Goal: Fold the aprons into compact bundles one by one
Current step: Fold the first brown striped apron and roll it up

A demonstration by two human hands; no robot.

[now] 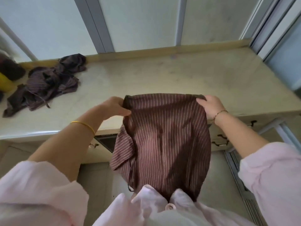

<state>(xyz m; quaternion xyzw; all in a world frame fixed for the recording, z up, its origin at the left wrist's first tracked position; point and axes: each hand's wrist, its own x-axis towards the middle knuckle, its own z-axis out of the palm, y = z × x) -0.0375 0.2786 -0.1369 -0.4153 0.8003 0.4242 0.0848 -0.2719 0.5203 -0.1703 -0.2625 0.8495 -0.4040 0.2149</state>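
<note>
From the head camera, looking down over the person's chest, a maroon apron with thin pale stripes is hanging in the air in front of the desk. The left hand is pinching the apron's upper left corner, fingers curled tight around a gathered bit of cloth. The right hand is gripping the upper right corner, fingers folded over the top edge. Between the two hands the top edge is stretching out nearly straight, level with the front edge of the desk, and the rest of the cloth is draping down toward the person's pink shirt. A loose flap is sagging on the apron's lower left side, and a thin dark strap is dangling beside it.

A gold bangle is sitting on the left wrist, and a thin dark cord bracelet on the right wrist. Both pink sleeves are pushed up the forearms.

Well apart from the held apron, on the far left of the desk, a crumpled heap of aprons in the same striped cloth is lying unfolded, straps trailing out of it. Just beyond that heap, at the left edge, a yellow object and something dark are showing, too blurred to tell apart.
</note>
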